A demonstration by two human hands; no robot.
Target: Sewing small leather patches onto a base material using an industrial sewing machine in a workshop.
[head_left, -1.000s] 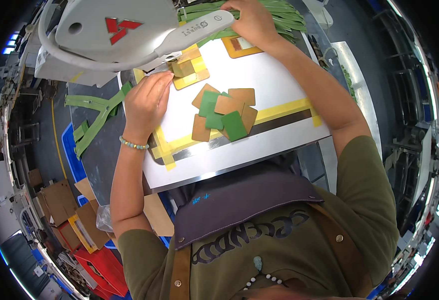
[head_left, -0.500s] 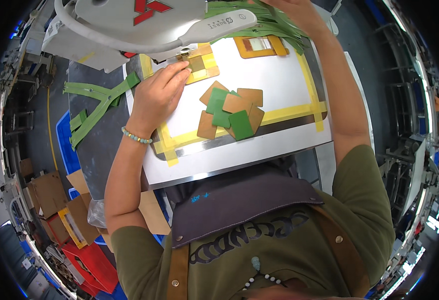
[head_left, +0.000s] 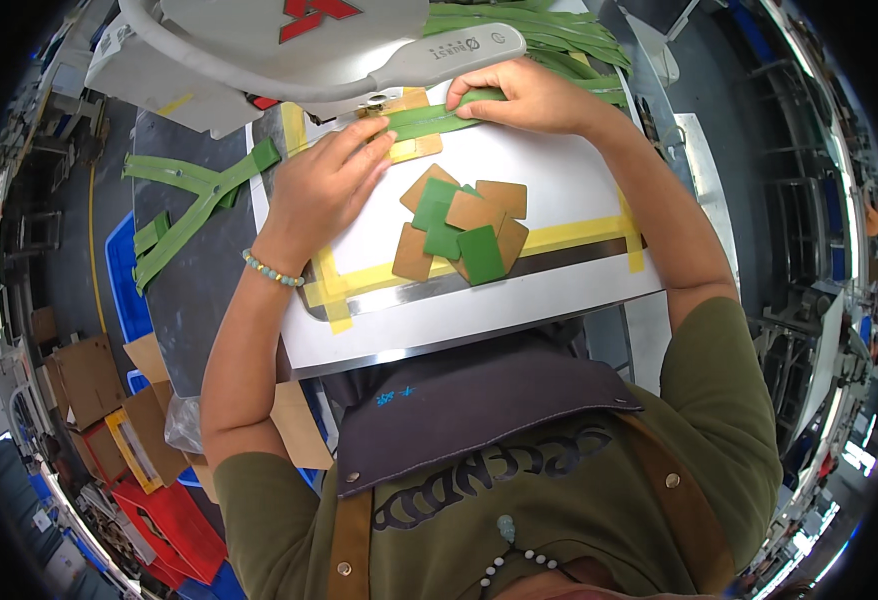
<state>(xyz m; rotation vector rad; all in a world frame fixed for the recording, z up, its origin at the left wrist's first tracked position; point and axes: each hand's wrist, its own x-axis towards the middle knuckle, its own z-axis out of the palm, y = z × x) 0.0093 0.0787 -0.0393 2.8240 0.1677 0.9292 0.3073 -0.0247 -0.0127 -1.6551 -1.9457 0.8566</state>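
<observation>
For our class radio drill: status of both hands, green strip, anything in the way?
Right hand pinching green strip; left hand at its left end. Strip over yellow template. White machine close by; piled pieces clear.

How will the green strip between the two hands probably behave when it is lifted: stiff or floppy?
The green strip is probably floppy: similar ones in the green heap beyond it seem to curve over one another. It looks narrow and thin, so it is likely light. Being flat, it seems unlikely to roll.
</observation>
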